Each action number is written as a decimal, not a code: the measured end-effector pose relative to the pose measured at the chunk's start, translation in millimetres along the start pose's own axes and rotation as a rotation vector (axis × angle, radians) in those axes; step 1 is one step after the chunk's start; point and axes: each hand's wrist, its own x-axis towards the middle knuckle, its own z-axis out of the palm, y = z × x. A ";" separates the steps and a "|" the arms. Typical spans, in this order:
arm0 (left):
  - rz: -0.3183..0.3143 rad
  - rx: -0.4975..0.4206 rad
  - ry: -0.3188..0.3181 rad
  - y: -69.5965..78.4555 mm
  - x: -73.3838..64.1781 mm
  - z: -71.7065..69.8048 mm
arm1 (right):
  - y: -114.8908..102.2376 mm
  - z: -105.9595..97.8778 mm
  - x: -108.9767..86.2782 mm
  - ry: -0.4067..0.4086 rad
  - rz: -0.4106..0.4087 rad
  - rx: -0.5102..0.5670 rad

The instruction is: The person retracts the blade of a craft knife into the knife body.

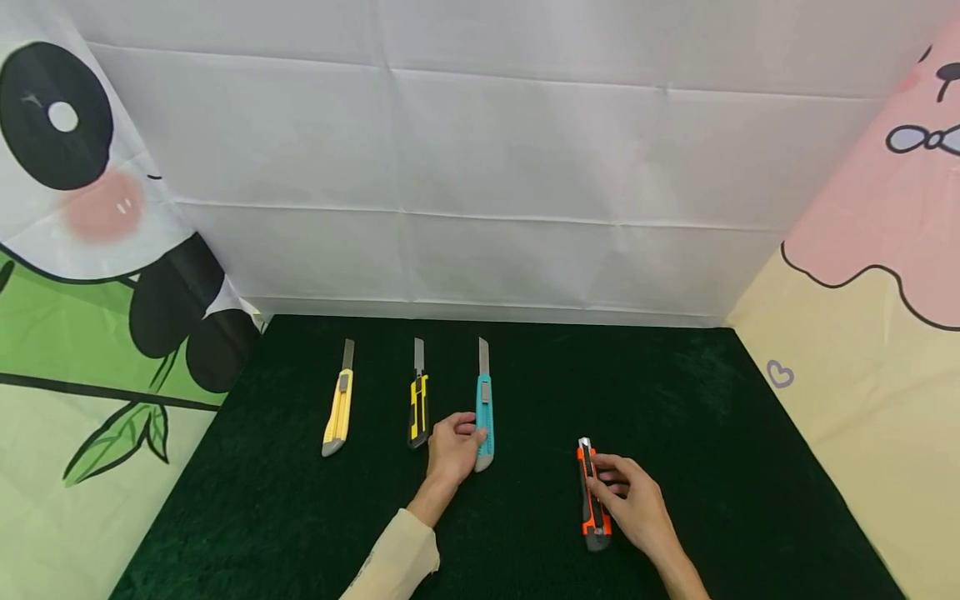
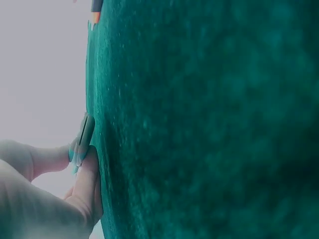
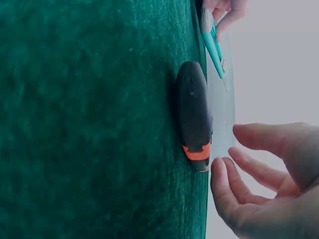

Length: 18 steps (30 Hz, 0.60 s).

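Four utility knives lie on a dark green cloth point(image 1: 675, 400). A yellow knife point(image 1: 338, 412), a black-and-yellow knife point(image 1: 417, 402) and a teal knife point(image 1: 484, 400) form a row with their blades out, pointing away from me. My left hand point(image 1: 467, 439) pinches the teal knife point(image 2: 83, 137) at its near end between thumb and finger. To the right lies an orange-and-black knife point(image 1: 592, 496). My right hand point(image 1: 613, 481) hovers at it with loosely spread fingers point(image 3: 234, 184), right beside the knife point(image 3: 193, 112) but not closed round it.
A white sheet point(image 1: 480, 167) hangs behind the cloth. A panda-print sheet point(image 1: 82, 292) stands on the left and a pink-and-yellow one point(image 1: 862, 333) on the right. The cloth's right half beyond the orange knife is bare.
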 end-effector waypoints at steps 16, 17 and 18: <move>0.060 -0.042 -0.035 -1.2 -23.1 4.9 | -8.6 11.0 0.8 0.027 -0.040 0.074; 0.062 -0.042 -0.034 -1.4 -24.3 5.5 | -9.6 11.6 0.8 0.028 -0.039 0.085; 0.067 -0.040 -0.032 -1.4 -25.5 6.2 | -10.6 12.3 0.7 0.028 -0.039 0.095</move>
